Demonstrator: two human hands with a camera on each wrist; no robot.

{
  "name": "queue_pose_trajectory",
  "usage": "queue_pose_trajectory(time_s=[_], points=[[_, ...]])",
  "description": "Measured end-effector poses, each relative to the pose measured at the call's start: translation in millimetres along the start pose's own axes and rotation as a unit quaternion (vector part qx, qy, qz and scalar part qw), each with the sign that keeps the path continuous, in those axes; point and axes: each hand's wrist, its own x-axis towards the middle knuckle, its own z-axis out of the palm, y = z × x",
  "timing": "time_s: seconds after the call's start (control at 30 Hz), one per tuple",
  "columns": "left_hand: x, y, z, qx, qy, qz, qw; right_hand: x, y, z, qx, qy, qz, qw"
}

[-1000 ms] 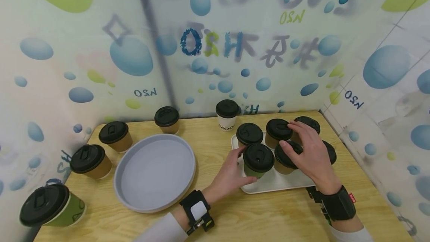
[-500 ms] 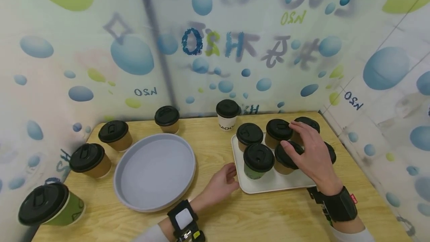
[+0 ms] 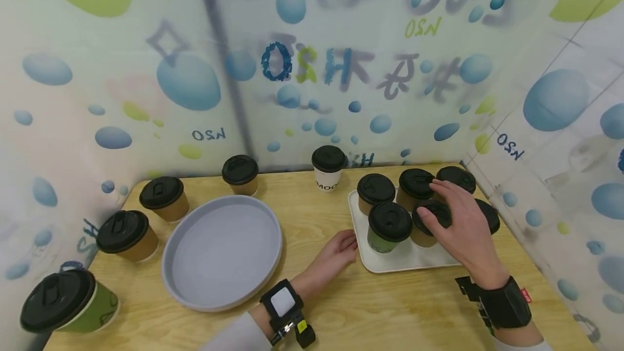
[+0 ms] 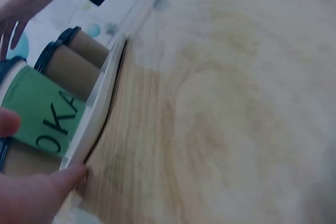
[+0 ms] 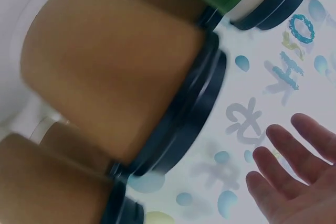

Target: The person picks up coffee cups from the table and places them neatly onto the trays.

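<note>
My left hand point(image 3: 331, 258) is at the left edge of a white rectangular tray point(image 3: 368, 261), fingers bent and touching its rim. In the left wrist view the thumb point(image 4: 60, 179) lies against the tray's side, low near the table. Several black-lidded paper cups stand upright on the tray. The front left one is a green cup point(image 3: 383, 241), lettered in the left wrist view; the others are brown, such as the brown cup point(image 5: 110, 72). Above the right-hand cups hovers my right hand point(image 3: 465, 232), its fingers loosely extended and holding nothing. It partly hides the cups below.
A round grey tray point(image 3: 221, 253) lies on the wooden table point(image 3: 390, 313), left of my left hand. Around it stand a green cup point(image 3: 92, 313) and several brown cups point(image 3: 141, 245). A white cup point(image 3: 327, 179) is at the back, near the patterned wall.
My left hand has left the green cup and moved down to the tray's left edge. The tray with its cups has shifted right, and both hands have moved right with it.
</note>
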Motion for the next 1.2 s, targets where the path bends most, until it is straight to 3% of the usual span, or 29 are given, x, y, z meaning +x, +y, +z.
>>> queue_pose_trajectory(time_s=[0.1,0.23,0.33,0.5,0.67,0.77,0.97,1.1,1.2], points=[[6.1,-3.3,0.2,-0.006,-0.012,0.001,0.9999,1.2,-2.7,0.3,0.004,0.005,-0.006,1.0],[4.4,0.8,-6.2,0.044,-0.011,-0.006,0.999,3.5,-11.7,1.2,0.017,0.014,-0.023,0.9995],[-8.0,15.1,-17.1,0.106,-0.005,0.004,0.9944,5.3,-20.3,4.2,0.027,0.02,-0.037,0.9987],[-34.7,43.4,-43.7,0.172,0.007,0.065,0.9829,9.5,-34.7,11.7,0.048,0.024,-0.066,0.9964],[-64.8,61.5,-76.4,0.22,0.047,0.092,0.9699,13.2,-53.4,23.5,0.065,0.019,-0.104,0.9922],[-82.3,66.3,-96.5,0.272,0.082,0.108,0.9528,12.3,-66.2,32.3,0.07,0.016,-0.127,0.9892],[-107.1,69.4,-131.6,0.371,0.152,0.152,0.9033,10.0,-89.1,54.0,0.091,-0.003,-0.152,0.9842],[-117.3,68.7,-142.1,0.42,0.183,0.152,0.8759,10.2,-103.3,72.6,0.105,-0.032,-0.146,0.9832],[-121.4,67.4,-144.9,0.452,0.185,0.138,0.8614,9.9,-114.1,92.8,0.129,-0.065,-0.12,0.9822]])
